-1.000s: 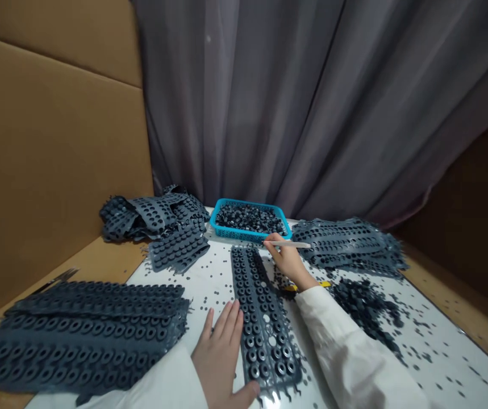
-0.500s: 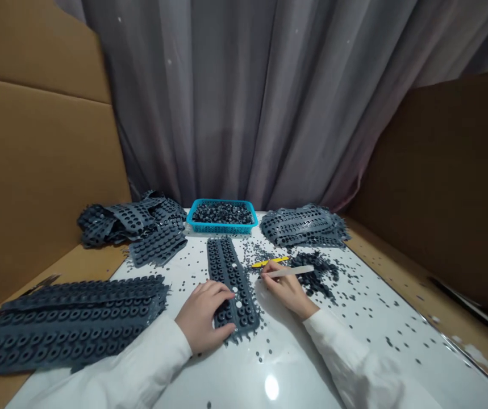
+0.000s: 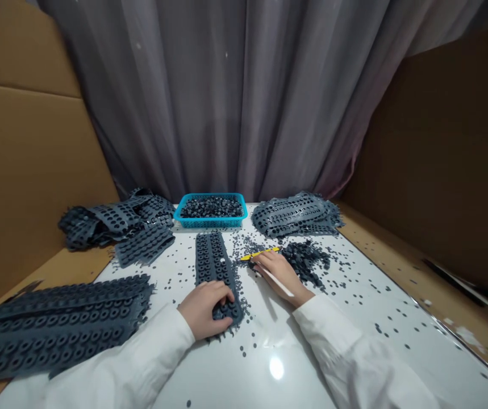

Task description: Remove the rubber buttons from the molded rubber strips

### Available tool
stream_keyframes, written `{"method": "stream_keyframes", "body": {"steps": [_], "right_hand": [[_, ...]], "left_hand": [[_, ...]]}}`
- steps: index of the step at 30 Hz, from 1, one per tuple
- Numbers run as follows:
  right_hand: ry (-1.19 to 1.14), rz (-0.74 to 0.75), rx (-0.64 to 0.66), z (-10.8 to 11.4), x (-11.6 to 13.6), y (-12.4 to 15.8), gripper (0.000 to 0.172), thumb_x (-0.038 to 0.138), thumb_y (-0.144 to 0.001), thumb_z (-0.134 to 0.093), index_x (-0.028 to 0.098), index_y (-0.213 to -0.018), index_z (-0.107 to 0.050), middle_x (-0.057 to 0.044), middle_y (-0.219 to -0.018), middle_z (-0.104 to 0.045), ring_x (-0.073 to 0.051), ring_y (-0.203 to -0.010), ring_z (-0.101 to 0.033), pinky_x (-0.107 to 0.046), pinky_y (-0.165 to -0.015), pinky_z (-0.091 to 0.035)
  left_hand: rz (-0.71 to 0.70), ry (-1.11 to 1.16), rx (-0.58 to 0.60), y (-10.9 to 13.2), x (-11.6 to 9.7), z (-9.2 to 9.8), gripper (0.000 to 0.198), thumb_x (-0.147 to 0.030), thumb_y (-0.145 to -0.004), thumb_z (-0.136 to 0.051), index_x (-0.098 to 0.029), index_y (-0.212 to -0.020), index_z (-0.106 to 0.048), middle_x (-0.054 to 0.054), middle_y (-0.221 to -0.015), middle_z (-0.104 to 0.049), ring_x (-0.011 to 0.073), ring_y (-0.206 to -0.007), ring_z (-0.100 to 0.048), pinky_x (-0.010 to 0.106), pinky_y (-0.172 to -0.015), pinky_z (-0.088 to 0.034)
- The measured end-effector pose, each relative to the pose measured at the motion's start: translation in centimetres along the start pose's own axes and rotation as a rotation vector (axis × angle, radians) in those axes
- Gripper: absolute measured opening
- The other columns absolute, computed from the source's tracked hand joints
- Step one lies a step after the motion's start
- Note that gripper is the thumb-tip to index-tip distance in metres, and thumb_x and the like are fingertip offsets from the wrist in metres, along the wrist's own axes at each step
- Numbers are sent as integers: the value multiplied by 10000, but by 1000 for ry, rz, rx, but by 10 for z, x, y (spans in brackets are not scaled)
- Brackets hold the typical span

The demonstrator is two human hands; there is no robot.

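Note:
A dark grey rubber strip with rows of ring-shaped studs [image 3: 210, 253] lies lengthwise on the white table. My left hand [image 3: 204, 309] presses on its near end, fingers bent and thumb on the strip, holding it down. To the right of the strip, my right hand [image 3: 282, 272] is closed around a slim white stick [image 3: 284, 287], whose tail points back toward my wrist. Small dark bits are by the right fingertips; whether they are pinched too is unclear. Just beyond these fingers lies a yellow pointed tool [image 3: 250, 257]. A heap of small black pieces [image 3: 307, 261] sits beside my right hand.
A blue basket [image 3: 209, 223] full of small black parts stands at the back. Stacked studded sheets [image 3: 56, 324] lie at left; more perforated sheets are piled back left [image 3: 120, 218] and back right [image 3: 297, 215]. Dark discs litter the table. Cardboard walls [image 3: 22, 170] flank it.
The view has shifted slightly. The white stick has swung from lying sideways to slanting down toward my wrist. One white spot shows on the strip now, where several showed before. My left hand stays on the strip.

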State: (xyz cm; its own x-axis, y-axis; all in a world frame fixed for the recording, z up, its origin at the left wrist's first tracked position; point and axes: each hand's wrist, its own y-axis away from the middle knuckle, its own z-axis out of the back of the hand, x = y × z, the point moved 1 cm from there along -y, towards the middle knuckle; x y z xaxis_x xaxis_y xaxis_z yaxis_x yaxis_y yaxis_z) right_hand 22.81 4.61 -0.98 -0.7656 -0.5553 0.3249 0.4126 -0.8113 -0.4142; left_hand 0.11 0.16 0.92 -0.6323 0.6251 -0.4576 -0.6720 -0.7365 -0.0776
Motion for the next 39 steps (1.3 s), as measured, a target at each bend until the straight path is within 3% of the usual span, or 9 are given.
{"method": "stream_keyframes", "body": {"steps": [3, 7, 13, 19, 24, 26, 30, 33, 39], "right_hand": [[310, 93, 87, -3, 6, -2, 124, 238, -910, -472, 205, -943, -587, -59, -901, -600, -202, -890, -498, -308, -766, -325], [391, 111, 122, -3, 13, -7, 150, 186, -912, -445, 198, -975, -581, -70, -939, -593, -202, -897, -473, -313, -774, -290], [508, -98, 219, 9, -13, -32, 268, 70, -857, -420, 175, -1030, -596, -110, -985, -618, -224, -947, -496, -318, -732, -272], [521, -13, 343, 14, -23, -50, 146, 108, -800, -488, 150, -830, -625, -104, -895, -631, -212, -858, -519, -309, -707, -280], [554, 31, 323, 27, -20, -56, 98, 173, -797, -509, 140, -818, -599, -136, -971, -586, -247, -927, -477, -336, -755, -296], [562, 11, 226, 37, -22, -59, 132, 186, -849, -445, 144, -853, -570, -146, -997, -568, -261, -949, -464, -350, -762, -303], [201, -182, -195, 52, -16, -59, 135, 263, -902, -368, 180, -843, -457, -55, -731, -551, -196, -673, -502, -288, -600, -337], [-253, -298, -379, 40, 6, -45, 100, 272, -878, -383, 221, -798, -351, 54, -547, -416, -137, -456, -419, -236, -464, -297], [-837, -357, -226, -11, 57, -6, 167, 229, -842, -442, 246, -837, -276, 85, -547, -509, -111, -387, -469, -196, -391, -336]], "left_hand": [[-30, 24, 56, 3, 4, 8, 254, -206, -617, -623, -215, -861, -553, -18, -733, -537, 169, -703, -521, 269, -667, -384], [-56, 52, 97, 5, 5, 12, 250, -192, -603, -629, -214, -843, -559, -28, -723, -532, 152, -669, -509, 257, -649, -376], [-115, 48, -12, 10, 5, 5, 229, -207, -639, -635, -220, -859, -572, -8, -764, -540, 174, -738, -513, 291, -705, -362], [-148, 114, -151, 16, 8, 8, 168, -217, -661, -623, -208, -823, -581, 9, -752, -539, 179, -731, -503, 307, -698, -362], [-146, 155, -211, 17, 10, 7, 159, -203, -674, -599, -206, -831, -580, 15, -755, -540, 179, -730, -507, 312, -695, -370], [-142, 159, -215, 17, 10, 7, 154, -203, -682, -590, -206, -836, -579, 15, -756, -545, 180, -734, -510, 315, -699, -372], [-127, 137, -195, 17, 11, 6, 152, -206, -671, -594, -207, -822, -580, 12, -757, -552, 182, -737, -510, 319, -701, -371], [-122, 116, -171, 17, 12, 4, 138, -198, -648, -605, -209, -782, -580, 7, -758, -564, 180, -734, -510, 316, -692, -363], [-133, 97, -134, 17, 14, -1, 97, -208, -656, -624, -208, -742, -577, -7, -726, -564, 168, -719, -513, 303, -678, -352]]}}
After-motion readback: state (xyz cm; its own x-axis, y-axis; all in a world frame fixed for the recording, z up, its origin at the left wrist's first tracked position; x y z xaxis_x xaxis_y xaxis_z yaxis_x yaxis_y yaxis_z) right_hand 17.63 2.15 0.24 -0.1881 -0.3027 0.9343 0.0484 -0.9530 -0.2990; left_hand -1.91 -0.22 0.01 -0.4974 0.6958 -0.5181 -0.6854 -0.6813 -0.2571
